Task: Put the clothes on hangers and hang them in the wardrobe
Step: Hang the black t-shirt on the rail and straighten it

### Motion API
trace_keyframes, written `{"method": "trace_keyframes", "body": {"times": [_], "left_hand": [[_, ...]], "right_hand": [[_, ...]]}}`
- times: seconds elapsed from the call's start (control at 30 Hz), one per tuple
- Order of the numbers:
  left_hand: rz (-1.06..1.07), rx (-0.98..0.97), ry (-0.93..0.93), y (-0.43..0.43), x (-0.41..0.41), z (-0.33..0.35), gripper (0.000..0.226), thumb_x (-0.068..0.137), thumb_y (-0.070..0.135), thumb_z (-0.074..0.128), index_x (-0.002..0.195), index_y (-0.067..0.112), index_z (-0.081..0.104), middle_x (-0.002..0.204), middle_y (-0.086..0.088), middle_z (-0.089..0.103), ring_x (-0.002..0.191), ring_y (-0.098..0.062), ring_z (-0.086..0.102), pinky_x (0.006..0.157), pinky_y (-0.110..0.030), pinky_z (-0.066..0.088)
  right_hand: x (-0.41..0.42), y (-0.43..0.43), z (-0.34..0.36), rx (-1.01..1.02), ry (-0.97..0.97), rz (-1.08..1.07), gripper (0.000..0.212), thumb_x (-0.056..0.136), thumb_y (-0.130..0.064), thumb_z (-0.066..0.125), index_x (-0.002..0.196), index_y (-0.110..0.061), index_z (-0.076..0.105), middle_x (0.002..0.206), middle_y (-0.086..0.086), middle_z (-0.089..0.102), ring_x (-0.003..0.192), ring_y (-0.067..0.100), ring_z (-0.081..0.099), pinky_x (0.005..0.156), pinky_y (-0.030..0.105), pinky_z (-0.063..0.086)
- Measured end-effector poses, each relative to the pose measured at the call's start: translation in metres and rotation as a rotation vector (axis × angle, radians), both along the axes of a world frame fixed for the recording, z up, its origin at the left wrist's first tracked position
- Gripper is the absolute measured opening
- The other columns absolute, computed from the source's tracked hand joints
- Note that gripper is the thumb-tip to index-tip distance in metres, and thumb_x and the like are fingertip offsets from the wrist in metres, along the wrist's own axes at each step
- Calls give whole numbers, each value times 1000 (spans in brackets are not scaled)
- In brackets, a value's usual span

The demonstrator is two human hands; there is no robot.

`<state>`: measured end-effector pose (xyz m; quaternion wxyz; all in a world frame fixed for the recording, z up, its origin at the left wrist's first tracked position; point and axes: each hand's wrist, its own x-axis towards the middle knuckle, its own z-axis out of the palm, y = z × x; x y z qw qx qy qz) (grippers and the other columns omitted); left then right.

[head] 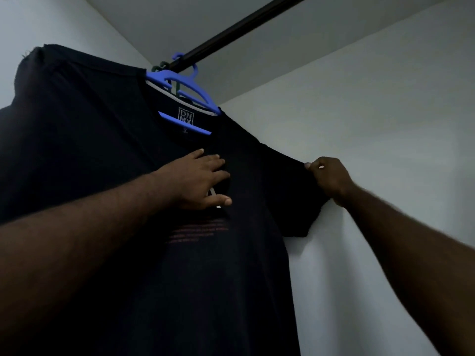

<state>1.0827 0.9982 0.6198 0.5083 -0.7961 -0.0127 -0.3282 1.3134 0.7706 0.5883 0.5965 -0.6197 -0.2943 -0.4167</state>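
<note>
Two hands: both are placed on one black cotton T-shirt with faint red chest print.
Right hand grip: the right hand is curled shut on the hem of the shirt's right-side short sleeve, which is pinched between thumb and fingers and drawn outward toward the pale wall.
Left hand grip: the left hand is laid flat on the chest just below the neckline, fingers straight and spread; nothing is clasped, the cloth is only pressed.
Shirt position: the shirt is carried by a blue plastic hanger, whose arms run inside the shoulders and whose crossbar shows through the neck opening.
Hanger position: its hook is looped over the dark metal wardrobe rail, so this garment is judged to be hung already and only straightened.
Second hanger: a green hook is seen just behind the blue one; what it carries cannot be told.
Risk, sleeve: if the sleeve is pulled too hard, the shoulder may be dragged off the hanger arm.
Risk, hook: a sideways tug may tilt the hanger or slide the hook along the rail.
Wardrobe contents: inside the pale-walled wardrobe, only this shirt and the two hangers are visible; the lower part is hidden.
</note>
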Motion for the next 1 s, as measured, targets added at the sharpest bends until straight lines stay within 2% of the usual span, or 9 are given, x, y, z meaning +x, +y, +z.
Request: {"method": "trace_keyframes", "body": {"times": [0.2,0.27,0.37,0.57,0.67,0.73,0.83,0.9,1.0], "left_hand": [[-83,-92,-32,3,12,-6,78,89,72,18,149,23,32,158,-6,26,148,-18,17,120,-40,4],[-237,-202,-50,0,14,-6,78,89,74,18,143,23,42,150,-4,41,140,-17,33,118,-39,15],[-583,-535,-48,-22,14,-3,71,91,71,25,121,19,62,118,0,65,108,-16,60,100,-36,44],[-882,-1415,189,-70,12,4,69,90,72,28,111,15,60,91,-8,72,81,-19,72,77,-37,57],[-925,-1453,216,-74,12,6,40,95,43,56,104,6,67,93,-11,70,90,-26,67,82,-42,54],[-895,-1421,81,-71,11,7,18,91,10,62,102,-3,65,92,-19,66,89,-33,64,85,-43,54],[-826,-1475,-46,-63,6,8,17,89,-3,60,105,0,64,103,-20,68,97,-32,67,89,-45,56],[-807,-1497,-62,-59,3,9,20,91,-3,58,108,7,63,108,-17,66,100,-29,65,88,-42,56],[-824,-1424,-58,-55,0,6,41,93,-4,54,127,19,58,116,-8,61,100,-20,63,81,-30,57]], "right_hand": [[-47,-31,3,-49,25,236,26,84,-20,77,90,4,68,81,13,69,69,21,64,58,28,51],[-64,-34,-1,-21,32,392,24,84,-14,75,96,4,67,85,15,69,73,24,65,59,28,51],[-92,-21,-6,-9,-9,575,13,86,-3,69,99,-1,68,95,15,70,81,23,66,66,28,55],[-126,25,-17,-95,-122,717,28,87,6,64,108,-12,67,98,6,72,87,18,67,73,32,51],[-132,35,-32,-248,-182,726,37,89,4,57,120,-15,66,109,-2,73,101,10,69,76,21,51],[-131,37,-47,-45,-191,753,32,88,8,50,103,-10,72,97,4,75,92,13,71,73,17,51],[-107,46,-68,280,27,486,18,88,-9,55,80,-10,71,89,11,74,88,24,70,74,29,54],[-90,56,-83,168,300,472,20,94,-31,59,89,-13,67,104,12,70,95,25,66,84,40,52],[-78,69,-96,-78,473,742,37,92,-52,59,96,-17,68,102,3,72,94,19,66,77,33,51]]}}
